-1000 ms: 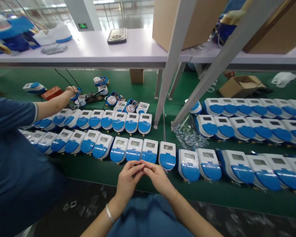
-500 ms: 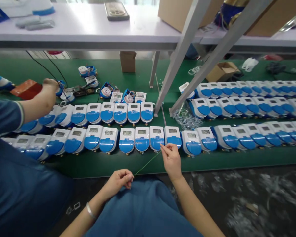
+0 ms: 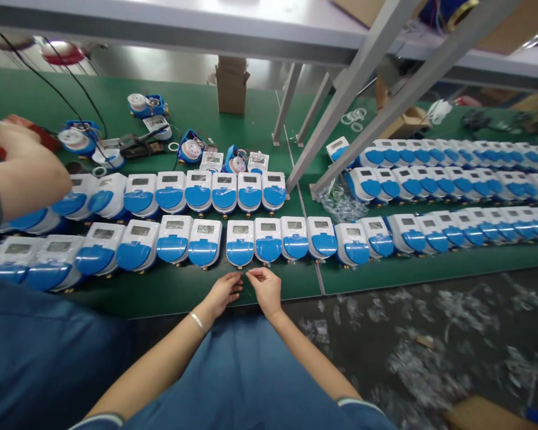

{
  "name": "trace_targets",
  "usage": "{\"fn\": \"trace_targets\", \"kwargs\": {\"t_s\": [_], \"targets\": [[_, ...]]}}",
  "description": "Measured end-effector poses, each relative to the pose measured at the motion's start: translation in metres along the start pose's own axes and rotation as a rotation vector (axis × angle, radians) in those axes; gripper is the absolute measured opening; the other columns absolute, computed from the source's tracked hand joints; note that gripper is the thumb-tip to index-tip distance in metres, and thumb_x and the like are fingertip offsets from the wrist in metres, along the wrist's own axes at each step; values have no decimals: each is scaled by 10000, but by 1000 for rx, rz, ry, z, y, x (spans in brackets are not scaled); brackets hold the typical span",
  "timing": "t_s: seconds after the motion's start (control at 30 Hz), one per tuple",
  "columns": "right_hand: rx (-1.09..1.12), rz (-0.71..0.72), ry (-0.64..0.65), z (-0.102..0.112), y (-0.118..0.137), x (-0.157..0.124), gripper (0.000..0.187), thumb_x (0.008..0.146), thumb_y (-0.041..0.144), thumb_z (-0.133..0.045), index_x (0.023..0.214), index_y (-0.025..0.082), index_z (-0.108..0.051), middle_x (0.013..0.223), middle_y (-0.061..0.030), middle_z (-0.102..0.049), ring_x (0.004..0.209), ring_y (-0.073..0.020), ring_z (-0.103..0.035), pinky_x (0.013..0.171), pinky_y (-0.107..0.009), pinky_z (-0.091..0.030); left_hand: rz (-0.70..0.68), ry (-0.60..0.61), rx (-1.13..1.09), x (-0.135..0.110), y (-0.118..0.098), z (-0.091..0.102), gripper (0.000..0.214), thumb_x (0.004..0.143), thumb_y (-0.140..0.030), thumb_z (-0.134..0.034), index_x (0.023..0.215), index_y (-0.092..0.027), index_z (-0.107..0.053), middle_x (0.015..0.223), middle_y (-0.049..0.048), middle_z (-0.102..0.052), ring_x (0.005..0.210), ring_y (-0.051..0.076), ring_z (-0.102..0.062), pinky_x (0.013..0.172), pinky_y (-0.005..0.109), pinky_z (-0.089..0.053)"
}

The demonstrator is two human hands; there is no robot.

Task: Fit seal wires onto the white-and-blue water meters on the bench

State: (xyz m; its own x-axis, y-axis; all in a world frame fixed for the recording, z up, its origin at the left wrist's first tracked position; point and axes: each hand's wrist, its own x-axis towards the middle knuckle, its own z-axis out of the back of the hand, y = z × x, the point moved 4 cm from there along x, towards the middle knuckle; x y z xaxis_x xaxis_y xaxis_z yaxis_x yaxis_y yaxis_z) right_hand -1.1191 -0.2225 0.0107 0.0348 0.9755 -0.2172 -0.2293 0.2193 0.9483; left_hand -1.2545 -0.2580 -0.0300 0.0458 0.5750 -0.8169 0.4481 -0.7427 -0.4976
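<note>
My left hand (image 3: 225, 291) and my right hand (image 3: 266, 289) meet fingertip to fingertip at the front edge of the bench. Both are closed in a pinch. A thin green wire (image 3: 250, 292) shows faintly between them; its ends are hidden by the fingers. Just beyond my fingertips stands a white meter with a blue lid (image 3: 240, 245), the nearest of the front row. Beside it on the right is another such meter (image 3: 268, 242). Small brass fittings show at the lower edges of these meters.
Rows of similar meters (image 3: 410, 232) run along the green bench (image 3: 251, 134). A co-worker's arm (image 3: 24, 170) reaches in at left near opened meters (image 3: 78, 137). Metal posts (image 3: 354, 89) carry a shelf (image 3: 161, 33) above. Plastic scraps (image 3: 425, 370) litter the floor.
My right hand has come left and down to my left hand, which rose slightly, so the wire is no longer stretched out. The view tilted down. The co-worker's arm moved left.
</note>
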Motion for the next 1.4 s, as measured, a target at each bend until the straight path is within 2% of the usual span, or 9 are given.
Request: {"fn": "trace_targets", "kwargs": {"t_s": [0.1, 0.37, 0.63, 0.77, 0.9, 1.2, 1.33, 1.4], "targets": [[-72, 31, 12, -9, -4, 4, 133, 738, 291, -632, 731, 163, -669, 756, -43, -687, 686, -162, -644, 691, -269, -522, -2, -46, -66, 8, -7, 1, 174, 788, -175, -581, 958, -158, -616, 800, 31, -598, 597, 74, -569, 529, 185, -420], [-154, 84, 46, -20, -10, 10, 154, 767, 297, -585, 734, 174, -672, 766, -42, -689, 708, -165, -641, 700, -269, -509, -34, -53, -111, 11, -12, 1, 92, 770, -137, -585, 843, -145, -639, 753, 25, -612, 560, 65, -563, 498, 171, -383], [-176, 100, 45, -26, -13, 14, 164, 777, 300, -584, 731, 166, -666, 744, -39, -673, 679, -157, -630, 679, -257, -492, -43, -47, -103, 12, -13, 1, 71, 778, -133, -575, 824, -134, -630, 754, 28, -612, 547, 61, -555, 490, 170, -386], [-272, 78, 49, -27, -15, 18, 169, 776, 304, -579, 712, 177, -670, 741, -31, -671, 663, -153, -613, 679, -258, -479, -49, -96, -39, 16, -10, 2, 161, 749, -187, -637, 902, -147, -605, 743, 18, -604, 551, 66, -546, 489, 171, -392], [-367, 93, 32, -28, -13, 22, 203, 774, 335, -572, 665, 188, -661, 743, -31, -654, 672, -160, -594, 669, -267, -460, -137, -158, -1, 23, -11, 4, 314, 691, -249, -708, 959, -180, -558, 723, -10, -578, 551, 67, -528, 470, 162, -373], [-313, 123, 74, -32, -16, 25, 296, 801, 450, -565, 689, 192, -657, 749, -51, -620, 663, -192, -604, 666, -305, -471, -199, -91, 184, 37, -13, 5, 281, 670, -358, -702, 815, -144, -594, 665, 10, -571, 535, 88, -489, 440, 183, -332], [-302, 167, 153, -23, -5, 18, 279, 830, 442, -535, 832, 216, -698, 880, -78, -662, 786, -222, -632, 716, -321, -486, -258, -87, 236, 38, -15, 6, 260, 673, -378, -688, 759, -147, -605, 571, -16, -514, 498, 95, -455, 417, 193, -301], [-313, 117, 104, -15, -7, 15, 278, 807, 457, -557, 866, 221, -692, 870, -83, -675, 783, -237, -637, 718, -338, -491, -259, -97, 252, 37, -16, 9, 252, 662, -383, -696, 717, -155, -603, 534, -29, -485, 472, 93, -435, 412, 198, -296]]}}
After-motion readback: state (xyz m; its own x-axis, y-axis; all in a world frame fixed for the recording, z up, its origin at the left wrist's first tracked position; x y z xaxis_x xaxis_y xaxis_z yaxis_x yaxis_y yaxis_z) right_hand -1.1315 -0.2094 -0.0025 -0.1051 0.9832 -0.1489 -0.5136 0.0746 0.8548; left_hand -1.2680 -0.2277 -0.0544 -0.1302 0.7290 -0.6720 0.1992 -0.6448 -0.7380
